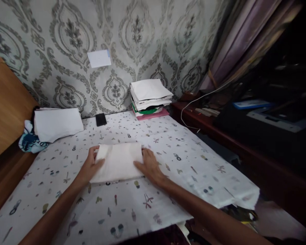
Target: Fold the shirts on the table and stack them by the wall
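A white folded cloth point(120, 161) lies flat before me on the patterned sheet. My left hand point(94, 162) grips its left edge, thumb on top and fingers curled at the side. At the opposite edge, my right hand point(149, 165) holds the cloth in a similar way, its thumb resting on the upper face. Some fingertips of both hands are hidden behind or under the cloth.
Folded cloths in white, black, green and pink form a stack point(151, 98) by the wall. A white folded pile point(58, 124) stands at left beside a blue patterned cloth point(32, 139). Between the piles lies a flat black object point(101, 119). A dark red ledge point(209, 126) runs along the right.
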Demonstrator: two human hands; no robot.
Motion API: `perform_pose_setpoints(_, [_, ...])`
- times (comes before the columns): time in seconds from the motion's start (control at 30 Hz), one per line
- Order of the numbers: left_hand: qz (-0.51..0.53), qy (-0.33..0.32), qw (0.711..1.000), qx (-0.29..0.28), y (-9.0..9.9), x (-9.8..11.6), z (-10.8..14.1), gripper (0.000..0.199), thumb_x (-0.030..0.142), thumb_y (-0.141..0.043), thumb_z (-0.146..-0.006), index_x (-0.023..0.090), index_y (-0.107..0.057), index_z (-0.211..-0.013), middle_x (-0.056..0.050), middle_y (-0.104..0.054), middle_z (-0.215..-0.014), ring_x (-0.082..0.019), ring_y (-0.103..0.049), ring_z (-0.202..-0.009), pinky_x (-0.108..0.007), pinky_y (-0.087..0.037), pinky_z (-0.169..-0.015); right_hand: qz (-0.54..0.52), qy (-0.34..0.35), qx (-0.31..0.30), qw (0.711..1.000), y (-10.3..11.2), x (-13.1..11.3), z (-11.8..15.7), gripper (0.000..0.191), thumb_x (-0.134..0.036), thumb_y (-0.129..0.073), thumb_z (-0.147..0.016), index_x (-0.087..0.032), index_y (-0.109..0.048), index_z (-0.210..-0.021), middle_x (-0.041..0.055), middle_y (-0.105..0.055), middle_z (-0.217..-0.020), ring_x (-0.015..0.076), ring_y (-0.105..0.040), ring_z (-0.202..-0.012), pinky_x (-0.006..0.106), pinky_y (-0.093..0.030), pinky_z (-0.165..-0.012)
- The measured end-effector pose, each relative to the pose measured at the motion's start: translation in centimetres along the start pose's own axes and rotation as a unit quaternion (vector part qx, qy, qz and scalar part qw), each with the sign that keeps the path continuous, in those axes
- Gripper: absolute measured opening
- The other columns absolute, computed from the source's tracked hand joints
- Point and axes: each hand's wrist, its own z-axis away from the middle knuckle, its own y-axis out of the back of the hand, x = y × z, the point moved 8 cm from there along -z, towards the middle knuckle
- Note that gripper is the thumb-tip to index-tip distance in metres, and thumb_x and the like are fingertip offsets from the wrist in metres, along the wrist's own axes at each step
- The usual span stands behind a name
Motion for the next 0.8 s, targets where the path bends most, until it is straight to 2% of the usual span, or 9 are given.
perform_pose_setpoints(0.1, [0.001, -0.034, 0.999, -0.013, -0.3, 0.8, 1.0, 0.075, 0.057, -0.049, -0.086, 0.028, -0.021, -0.148, -0.014, -0.059, -0.128, -0.028, -0.065, -0.106, -0.04, -0.055, -0.084, -0.092, 0.035, 0.011, 0.995, 0.4, -0.5, 1.0, 0.026, -0.024, -0.048, -0.083, -0.02, -0.049, -0.109, 0.0112, -0.062, -0.105, 0.0268, -0.059, -0.1, 0.043, -0.048, -0.092])
perform_pose_setpoints(0.2, [-0.03, -0.068, 0.997, 0.029, 0.0, 0.8, 0.9, 0.076, 0.054, -0.049, -0.087, 0.028, -0.022, -0.153, -0.015, -0.055, -0.138, -0.034, -0.055, -0.126, -0.046, -0.051, -0.096, -0.174, 0.075, 0.018, 0.982, 1.4, -0.6, 1.4, 0.023, -0.023, -0.044, -0.087, -0.024, -0.046, -0.11, 0.0054, -0.064, -0.097, 0.0237, -0.063, -0.089, 0.039, -0.05, -0.083])
perform_pose_setpoints(0.27, [-0.041, -0.073, 0.995, 0.05, -0.1, 1.0, 0.0, 0.071, 0.053, -0.046, -0.088, 0.03, -0.027, -0.153, -0.014, -0.049, -0.147, -0.035, -0.049, -0.133, -0.049, -0.049, -0.099, -0.209, 0.084, 0.031, 0.974, 2.8, -0.1, 1.0, 0.026, -0.024, -0.044, -0.088, -0.024, -0.046, -0.114, 0.0041, -0.066, -0.094, 0.0231, -0.064, -0.086, 0.037, -0.05, -0.078])
perform_pose_setpoints(0.33, [-0.05, -0.067, 0.995, 0.046, -0.8, 2.0, -1.3, 0.062, 0.052, -0.042, -0.089, 0.032, -0.039, -0.148, -0.01, -0.046, -0.151, -0.036, -0.049, -0.133, -0.05, -0.05, -0.097, -0.232, 0.08, 0.043, 0.968, 4.5, 0.8, 0.0, 0.035, -0.024, -0.044, -0.088, -0.022, -0.044, -0.123, 0.0045, -0.067, -0.095, 0.0226, -0.064, -0.084, 0.035, -0.051, -0.075])
perform_pose_setpoints(0.43, [-0.054, -0.084, 0.995, 0.025, -2.0, 6.1, -4.2, 0.044, 0.047, -0.041, -0.088, 0.03, -0.067, -0.119, -0.005, -0.059, -0.14, -0.035, -0.055, -0.127, -0.048, -0.049, -0.098, -0.239, 0.092, 0.086, 0.963, 8.2, 2.5, -2.7, 0.05, -0.02, -0.045, -0.085, -0.021, -0.042, -0.135, 0.0067, -0.068, -0.108, 0.0222, -0.065, -0.095, 0.036, -0.052, -0.084])
perform_pose_setpoints(0.53, [-0.029, -0.127, 0.991, 0.035, -2.7, 12.1, -8.2, 0.032, 0.037, -0.046, -0.078, 0.023, -0.073, -0.087, -0.005, -0.072, -0.113, -0.031, -0.063, -0.11, -0.041, -0.05, -0.093, -0.215, 0.138, 0.138, 0.957, 12.7, 3.9, -6.8, 0.048, -0.017, -0.046, -0.083, -0.022, -0.056, -0.129, 0.0081, -0.066, -0.122, 0.0232, -0.062, -0.111, 0.04, -0.048, -0.098])
perform_pose_setpoints(0.6, [0.008, -0.124, 0.991, 0.057, -2.8, 15.6, -11.3, 0.031, 0.031, -0.049, -0.068, 0.02, -0.073, -0.084, -0.005, -0.072, -0.092, -0.025, -0.065, -0.086, -0.034, -0.052, -0.077, -0.169, 0.159, 0.158, 0.96, 15.9, 4.5, -10.1, 0.039, -0.017, -0.044, -0.084, -0.02, -0.068, -0.115, 0.0086, -0.068, -0.116, 0.0238, -0.063, -0.109, 0.041, -0.048, -0.099])
perform_pose_setpoints(0.67, [0.055, -0.11, 0.989, 0.083, -2.8, 18.5, -14.6, 0.038, 0.027, -0.05, -0.06, 0.016, -0.074, -0.088, -0.002, -0.066, -0.075, -0.019, -0.058, -0.065, -0.027, -0.047, -0.059, -0.083, 0.156, 0.176, 0.968, 19.2, 4.6, -13.6, 0.038, -0.013, -0.043, -0.084, -0.02, -0.074, -0.104, 0.0079, -0.07, -0.104, 0.0228, -0.066, -0.099, 0.04, -0.051, -0.093])
perform_pose_setpoints(0.8, [0.102, -0.127, 0.98, 0.117, -2.9, 23.9, -20.6, 0.052, 0.021, -0.048, -0.057, 0.012, -0.073, -0.102, 0.002, -0.052, -0.06, -0.013, -0.046, -0.051, -0.022, -0.035, -0.046, 0.058, 0.126, 0.209, 0.968, 25.3, 4.1, -20.3, 0.042, -0.007, -0.042, -0.084, -0.02, -0.075, -0.107, 0.0072, -0.068, -0.106, 0.0198, -0.065, -0.098, 0.033, -0.05, -0.092])
